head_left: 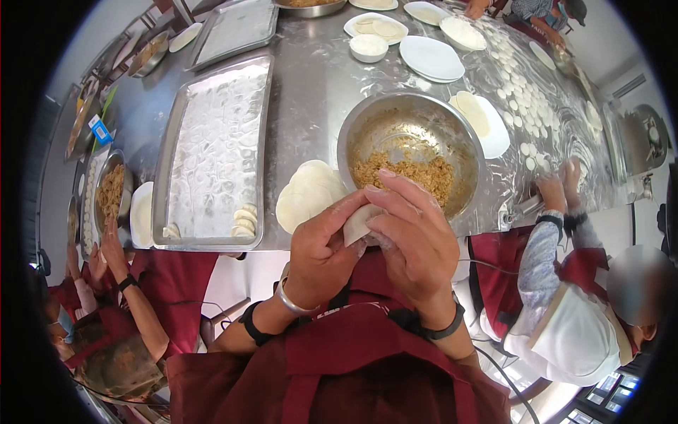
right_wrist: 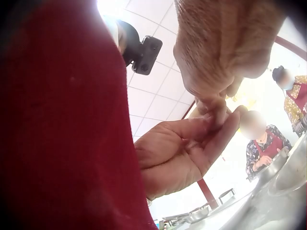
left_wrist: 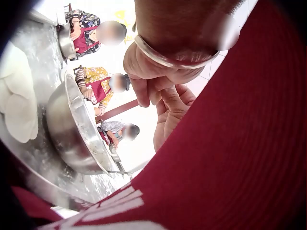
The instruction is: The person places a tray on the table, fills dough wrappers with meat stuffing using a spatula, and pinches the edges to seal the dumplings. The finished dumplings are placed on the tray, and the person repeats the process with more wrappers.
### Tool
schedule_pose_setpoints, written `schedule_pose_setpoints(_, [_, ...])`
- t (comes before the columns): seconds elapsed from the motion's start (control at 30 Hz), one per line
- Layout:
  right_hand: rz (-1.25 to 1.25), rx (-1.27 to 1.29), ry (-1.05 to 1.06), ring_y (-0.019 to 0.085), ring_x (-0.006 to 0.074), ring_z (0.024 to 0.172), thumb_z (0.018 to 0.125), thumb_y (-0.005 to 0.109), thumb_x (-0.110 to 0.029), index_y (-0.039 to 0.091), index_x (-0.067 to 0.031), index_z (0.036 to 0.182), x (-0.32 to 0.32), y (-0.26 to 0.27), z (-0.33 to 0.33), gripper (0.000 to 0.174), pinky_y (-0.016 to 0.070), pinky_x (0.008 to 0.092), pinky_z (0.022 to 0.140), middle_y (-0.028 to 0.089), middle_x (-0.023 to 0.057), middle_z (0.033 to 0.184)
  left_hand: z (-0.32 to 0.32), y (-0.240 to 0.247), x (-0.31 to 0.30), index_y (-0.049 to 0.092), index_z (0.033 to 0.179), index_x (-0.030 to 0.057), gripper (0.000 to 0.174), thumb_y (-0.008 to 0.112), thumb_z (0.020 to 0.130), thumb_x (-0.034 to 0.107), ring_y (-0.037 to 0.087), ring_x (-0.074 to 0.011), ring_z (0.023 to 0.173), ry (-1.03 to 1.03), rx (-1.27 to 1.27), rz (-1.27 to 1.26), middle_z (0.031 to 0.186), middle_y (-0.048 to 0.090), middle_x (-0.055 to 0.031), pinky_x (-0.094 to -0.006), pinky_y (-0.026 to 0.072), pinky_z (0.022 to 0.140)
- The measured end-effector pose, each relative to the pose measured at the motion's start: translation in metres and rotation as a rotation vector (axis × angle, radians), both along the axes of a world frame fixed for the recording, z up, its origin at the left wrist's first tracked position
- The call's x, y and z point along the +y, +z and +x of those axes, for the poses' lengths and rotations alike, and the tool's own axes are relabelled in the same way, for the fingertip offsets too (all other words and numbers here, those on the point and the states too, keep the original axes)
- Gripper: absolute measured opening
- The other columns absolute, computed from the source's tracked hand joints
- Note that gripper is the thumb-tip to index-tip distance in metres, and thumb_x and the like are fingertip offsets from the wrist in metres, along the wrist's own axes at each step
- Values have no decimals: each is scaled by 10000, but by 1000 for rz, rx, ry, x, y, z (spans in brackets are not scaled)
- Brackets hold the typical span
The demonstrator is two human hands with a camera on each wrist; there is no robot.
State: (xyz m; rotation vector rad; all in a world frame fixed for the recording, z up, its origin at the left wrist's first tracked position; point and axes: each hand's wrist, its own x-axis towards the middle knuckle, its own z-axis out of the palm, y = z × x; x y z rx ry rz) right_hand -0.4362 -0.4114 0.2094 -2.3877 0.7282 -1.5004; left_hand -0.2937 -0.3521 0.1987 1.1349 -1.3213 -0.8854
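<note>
A folded dumpling [head_left: 359, 223] in a pale wrapper is between my two hands, just in front of the metal bowl of filling. My left hand [head_left: 319, 244] pinches its left side, thumb and forefinger bent around the dough. On the other side, my right hand [head_left: 418, 251] grips the dumpling's edge with thumb and fingers. In the left wrist view the fingers of both hands meet and hide the dough. The right wrist view shows my left palm [right_wrist: 175, 153] turned up under the right hand [right_wrist: 223, 57]. Brown filling [head_left: 413, 173] lies in the steel bowl [head_left: 351, 127].
Left of the bowl is a stack of round wrappers [head_left: 307, 196]. A floured tray [head_left: 161, 169] holds several finished dumplings [head_left: 244, 220] at its near end. White plates [head_left: 431, 58] stand beyond the bowl, and dough pieces [head_left: 522, 99] are spread at right. Other people work on both sides.
</note>
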Motion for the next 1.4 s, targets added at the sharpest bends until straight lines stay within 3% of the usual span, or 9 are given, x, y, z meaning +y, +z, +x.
schedule_pose_setpoints(0.13, [63,5,18,623,383,1123,733,720,-77,664,8,958,0,-4,1,247,507,483,916,678,170,1112,3,2,3,517,1310,-58,534,539,788,-172,607,-193,1141,15,-38,157,1224,612,-156,-308,494,978])
schedule_pose_setpoints(0.3, [305,-100,-29,514,442,1246,755,746,-197,637,18,1138,4,-9,6,453,451,484,992,599,192,1274,2,5,-7,441,1343,-51,482,548,873,-73,606,-194,1090,-131,532,273,1217,579,-145,-322,506,952])
schedule_pose_setpoints(0.53, [204,91,-97,493,448,1266,752,762,-201,639,12,1144,2,-22,11,463,436,495,1004,574,196,1309,13,-5,-8,369,1388,-53,596,606,897,187,554,-245,1166,-327,1009,320,1257,542,-160,-374,454,1010])
schedule_pose_setpoints(0.63, [224,49,-50,515,442,1245,723,779,-163,651,18,1109,5,-23,15,445,453,493,986,596,191,1278,22,-6,-7,375,1382,-55,583,613,914,200,574,-265,1139,-377,1082,346,1228,558,-162,-400,455,1011])
schedule_pose_setpoints(0.7, [276,-66,-23,543,441,1215,704,787,-127,659,22,1077,7,-19,17,421,470,493,967,623,185,1238,23,-7,-6,373,1384,-54,596,615,924,238,564,-271,1163,-393,1077,282,1237,558,-167,-404,453,1011])
schedule_pose_setpoints(1.03, [113,-125,-112,634,380,1102,699,754,-18,686,18,903,7,-17,23,218,521,464,905,689,165,1069,15,-6,-2,324,1417,-31,675,610,949,363,523,-242,1239,-356,926,187,1323,511,-147,-402,417,1052])
schedule_pose_setpoints(1.23, [121,-38,-111,623,400,1117,728,712,3,677,21,949,6,-18,19,224,508,480,933,683,180,1082,13,-3,-2,353,1399,-31,586,608,959,260,503,-260,1278,-334,1026,248,1319,519,-151,-410,404,1083])
schedule_pose_setpoints(1.3, [179,51,-121,609,413,1140,748,686,16,674,24,993,6,-7,15,246,491,479,965,677,187,1113,22,-7,-5,379,1378,-36,552,621,949,212,511,-290,1277,-301,989,266,1287,541,-153,-422,413,1089])
schedule_pose_setpoints(1.4, [159,-102,-257,588,372,1196,818,571,38,664,46,1089,0,-7,-19,287,433,445,1044,651,183,1225,67,-12,0,455,1328,-40,465,635,928,116,580,-337,1203,-167,815,330,1221,583,-166,-410,479,1044])
